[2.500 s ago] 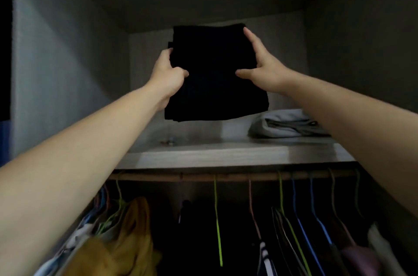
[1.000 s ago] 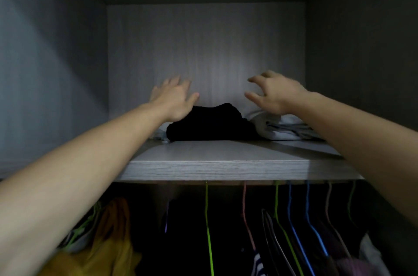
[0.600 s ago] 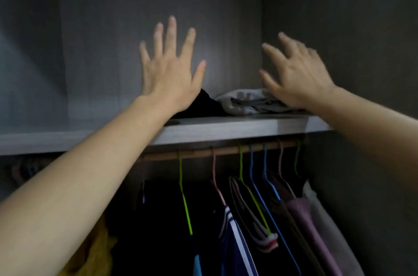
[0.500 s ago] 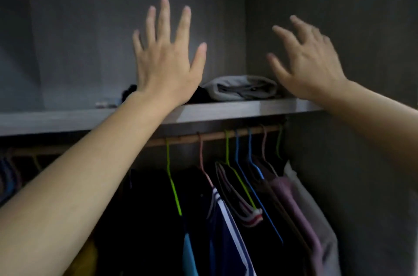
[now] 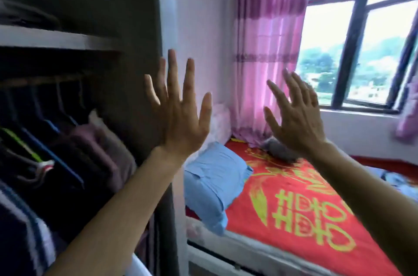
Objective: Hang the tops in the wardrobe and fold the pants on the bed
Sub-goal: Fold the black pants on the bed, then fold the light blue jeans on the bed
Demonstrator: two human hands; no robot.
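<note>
Two empty hands, fingers spread: left hand (image 5: 181, 117), right hand (image 5: 294, 122). Grey cloth (image 5: 281, 152) on bed (image 5: 294, 219) at right hand's 6 o'clock; wardrobe (image 5: 126, 15) holds hung tops (image 5: 90, 151).

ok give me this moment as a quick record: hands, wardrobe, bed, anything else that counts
left hand: raised, fingers spread, holds nothing
right hand: raised, fingers straight, holds nothing
wardrobe shelf: a dark folded garment lies on it
hanging tops: on hangers below the shelf
bed: red cover with yellow writing
on the bed: blue pillow, grey cloth near the pink curtain
</note>
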